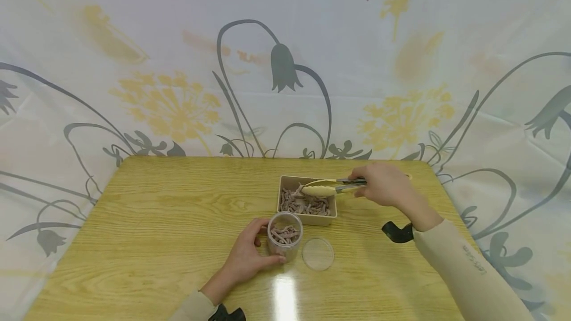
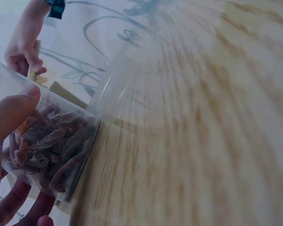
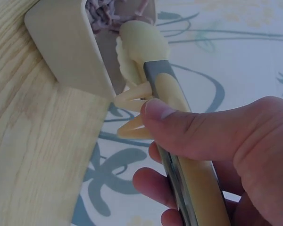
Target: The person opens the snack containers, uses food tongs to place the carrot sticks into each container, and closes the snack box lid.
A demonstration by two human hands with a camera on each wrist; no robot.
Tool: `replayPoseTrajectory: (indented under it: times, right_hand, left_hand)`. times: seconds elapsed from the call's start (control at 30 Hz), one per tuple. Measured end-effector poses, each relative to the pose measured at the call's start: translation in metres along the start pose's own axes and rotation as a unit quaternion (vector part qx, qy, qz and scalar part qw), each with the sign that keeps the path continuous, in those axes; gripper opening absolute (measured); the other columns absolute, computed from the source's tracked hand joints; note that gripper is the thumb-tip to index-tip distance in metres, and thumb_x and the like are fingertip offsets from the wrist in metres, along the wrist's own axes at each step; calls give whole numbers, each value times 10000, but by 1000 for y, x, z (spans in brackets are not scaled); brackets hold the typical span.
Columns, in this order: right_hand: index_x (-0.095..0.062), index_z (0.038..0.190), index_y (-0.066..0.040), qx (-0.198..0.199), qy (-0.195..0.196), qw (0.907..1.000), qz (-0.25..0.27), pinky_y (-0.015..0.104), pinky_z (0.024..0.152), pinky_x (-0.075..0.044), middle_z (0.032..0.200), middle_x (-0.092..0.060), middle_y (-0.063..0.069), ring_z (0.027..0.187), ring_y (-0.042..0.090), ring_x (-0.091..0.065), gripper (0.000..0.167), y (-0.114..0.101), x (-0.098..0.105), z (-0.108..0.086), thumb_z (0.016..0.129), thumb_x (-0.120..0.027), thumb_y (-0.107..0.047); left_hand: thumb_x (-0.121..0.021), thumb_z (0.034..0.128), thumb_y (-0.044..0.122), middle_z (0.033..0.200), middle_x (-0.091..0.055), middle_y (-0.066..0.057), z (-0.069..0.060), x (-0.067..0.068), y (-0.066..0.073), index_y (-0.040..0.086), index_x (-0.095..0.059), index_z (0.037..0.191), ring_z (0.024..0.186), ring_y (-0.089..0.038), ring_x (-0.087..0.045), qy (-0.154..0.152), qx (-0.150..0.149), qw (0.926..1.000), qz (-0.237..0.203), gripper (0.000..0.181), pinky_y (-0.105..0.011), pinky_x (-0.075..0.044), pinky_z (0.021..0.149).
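Observation:
My left hand (image 1: 247,253) grips a clear plastic jar (image 1: 277,250) standing on the table, thumb on the near side and fingers round the far side. Brownish, twisted strips of what looks like dried food (image 2: 56,146) fill the lower part of the jar. In my right hand (image 1: 387,186) is a pair of tongs (image 3: 179,141) with cream heads and metal arms. Their heads reach into a beige rectangular box (image 1: 308,220) behind the jar, among more of the same strips (image 1: 300,207). Whether the heads pinch a strip is hard to tell.
A round clear lid (image 1: 318,254) lies flat on the wood-grain table (image 1: 178,222), right of the jar and in front of the box. A flower-patterned cloth (image 1: 178,63) hangs behind the table's far edge. Dark wrist bands sit on both forearms.

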State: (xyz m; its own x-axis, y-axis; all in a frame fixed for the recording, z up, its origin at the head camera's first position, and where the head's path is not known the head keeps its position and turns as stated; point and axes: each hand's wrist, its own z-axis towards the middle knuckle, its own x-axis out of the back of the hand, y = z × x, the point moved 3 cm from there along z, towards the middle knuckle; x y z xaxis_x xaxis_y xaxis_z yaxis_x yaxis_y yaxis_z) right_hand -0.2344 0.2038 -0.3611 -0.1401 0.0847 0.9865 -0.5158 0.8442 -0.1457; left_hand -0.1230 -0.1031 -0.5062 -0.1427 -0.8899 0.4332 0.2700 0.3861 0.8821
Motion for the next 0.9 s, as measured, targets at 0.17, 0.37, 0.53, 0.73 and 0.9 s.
replayPoseTrajectory:
  times: [0.17, 0.37, 0.53, 0.73, 0.9]
  right_hand:
    - [-746, 1108, -128, 89, 138, 9998, 79, 348, 583, -478, 962, -731, 16, 688, 126, -607, 322, 3, 6, -7, 817, -826, -241]
    - [-744, 1118, -117, 59, 278, 9991, 313, 373, 611, -489, 974, -735, 21, 711, 138, -627, 323, 4, 16, -14, 824, -819, -229]
    - [-743, 1107, -108, 74, 463, 9976, 515, 344, 578, -484, 957, -742, 20, 673, 104, -618, 313, 4, 27, -20, 822, -821, -210]
    - [-743, 1122, -116, 115, 532, 9967, 597, 318, 544, -465, 947, -745, 12, 618, 63, -592, 300, -3, 42, -29, 845, -802, -215]
    - [-746, 1140, -140, 122, 765, 9957, 502, 341, 564, -498, 1000, -752, 34, 661, 95, -644, 327, -10, 53, -38, 834, -812, -234]
  left_hand:
    - [-960, 621, 309, 1154, -589, 183, 0, 0, 0, 193, -594, 1308, 1026, -116, -571, 10, 33, 10000, -4, 786, -287, -481, 735]
    - [-954, 627, 335, 1151, -592, 179, 1, -1, 0, 204, -591, 1310, 1017, -127, -575, 34, 4, 10000, 12, 785, -281, -478, 731]
    - [-955, 618, 346, 1156, -591, 181, 1, -1, 0, 210, -591, 1312, 1034, -127, -577, 25, 56, 10000, -37, 795, -287, -475, 739]
    - [-958, 622, 329, 1164, -588, 185, 2, -1, 0, 195, -592, 1315, 1060, -128, -574, -10, 112, 9999, -55, 795, -296, -478, 757]
    - [-956, 623, 335, 1169, -587, 181, 2, -1, 0, 195, -591, 1316, 1059, -133, -576, -8, 93, 9999, -41, 796, -296, -477, 754]
